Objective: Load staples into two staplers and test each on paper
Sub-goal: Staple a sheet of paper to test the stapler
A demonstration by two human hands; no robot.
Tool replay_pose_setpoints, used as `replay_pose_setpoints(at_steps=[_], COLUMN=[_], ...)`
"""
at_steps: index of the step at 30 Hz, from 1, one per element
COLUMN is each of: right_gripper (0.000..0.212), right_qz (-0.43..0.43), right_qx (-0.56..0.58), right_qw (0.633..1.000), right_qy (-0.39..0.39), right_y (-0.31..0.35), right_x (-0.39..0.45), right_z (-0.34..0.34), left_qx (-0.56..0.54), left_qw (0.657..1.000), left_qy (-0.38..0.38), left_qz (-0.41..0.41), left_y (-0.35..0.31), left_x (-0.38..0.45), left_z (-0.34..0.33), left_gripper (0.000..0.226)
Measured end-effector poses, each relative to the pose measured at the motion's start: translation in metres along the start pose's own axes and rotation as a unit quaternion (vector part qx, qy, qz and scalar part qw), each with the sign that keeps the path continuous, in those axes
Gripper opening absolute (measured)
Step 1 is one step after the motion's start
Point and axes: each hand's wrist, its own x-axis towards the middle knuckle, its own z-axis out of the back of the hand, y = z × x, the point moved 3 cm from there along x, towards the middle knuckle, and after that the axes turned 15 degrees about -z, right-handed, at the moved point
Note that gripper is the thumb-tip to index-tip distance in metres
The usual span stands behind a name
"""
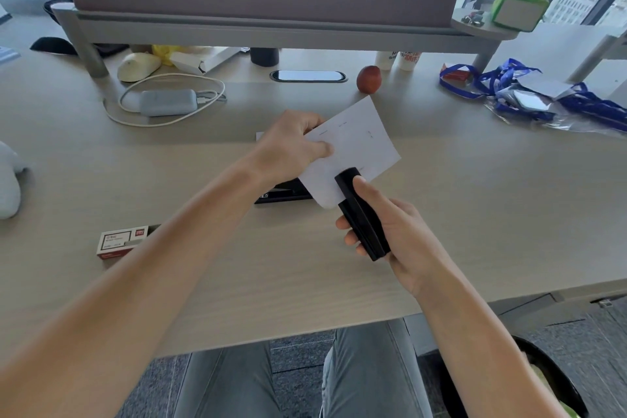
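My left hand (291, 149) pinches the left edge of a white sheet of paper (356, 142), held above the desk. My right hand (397, 237) grips a black stapler (359, 210), thumb on its top, with its nose over the paper's lower edge. A second black stapler (281, 193) lies flat on the desk under my left wrist, partly hidden by the paper and hand. A red and white staple box (124, 241) sits on the desk to the left, beside my left forearm.
The wooden desk (475, 214) carries a grey power bank with a white cable (168, 102), a pale mouse (137, 66), a red fruit (368, 79) and blue lanyards in plastic (529, 92) at the right. A monitor shelf (271, 30) spans the back.
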Motion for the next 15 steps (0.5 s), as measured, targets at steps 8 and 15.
replay_pose_setpoints(at_steps=[8,15], right_gripper=[0.053,0.051], right_qz=[0.04,0.057], right_qx=[0.013,0.015], right_qw=[0.999,0.997], right_qy=[-0.031,-0.054], right_y=[-0.001,0.0], right_x=[0.003,0.001], right_z=[0.002,0.0], left_qx=[-0.119,-0.139], left_qw=[0.983,0.976], left_qy=[-0.121,-0.157], left_qz=[0.074,0.057], left_y=[0.005,0.0], left_x=[-0.02,-0.049], left_z=[-0.008,-0.022], left_gripper=[0.013,0.017])
